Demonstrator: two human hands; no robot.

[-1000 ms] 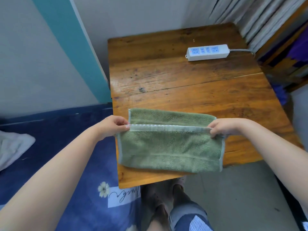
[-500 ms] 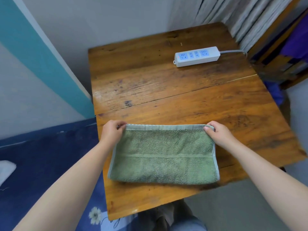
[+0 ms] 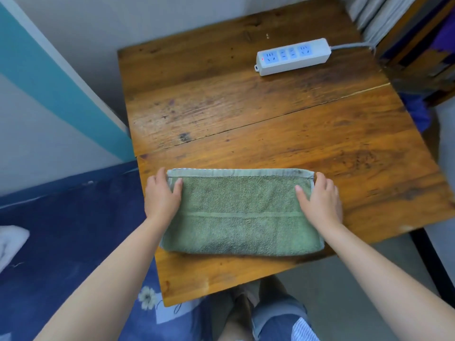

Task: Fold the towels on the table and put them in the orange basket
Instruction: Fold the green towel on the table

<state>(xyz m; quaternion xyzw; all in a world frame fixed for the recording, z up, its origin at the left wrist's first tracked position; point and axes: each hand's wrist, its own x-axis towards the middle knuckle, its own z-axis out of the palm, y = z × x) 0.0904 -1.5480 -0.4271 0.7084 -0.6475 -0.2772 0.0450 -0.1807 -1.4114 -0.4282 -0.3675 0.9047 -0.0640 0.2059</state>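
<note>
Green towel now lies folded in half, flat on the tabletop near its front edge, toward the front left corner. The light woven hem runs along the far side; the rounded fold faces the person.

Change since a second ago: then both hands pinched the hem and held it lifted above the lower half. Half a second ago the hem had come down on the far edge, fingers still curled round its corners. Now the pinch is let go.

Left hand: fingers straight, lying flat over the towel's left end, thumb on top of the cloth. Holds nothing.
Right hand: same at the right end, fingers straight, palm down, thumb on the cloth. Holds nothing.

Reading: first fold is laid and the hands look to be pressing or smoothing the ends. The edges seem fairly well matched, though the lower layer is hidden.

Judgement on progress: early. The piece is long and narrow, so a further end-to-end fold seems likely before it fits a basket. No orange basket in view; only this one towel on the tabletop.

Also present: white power strip near the far right corner, well apart from the towel. White cloth on blue bedding at the left.
</note>
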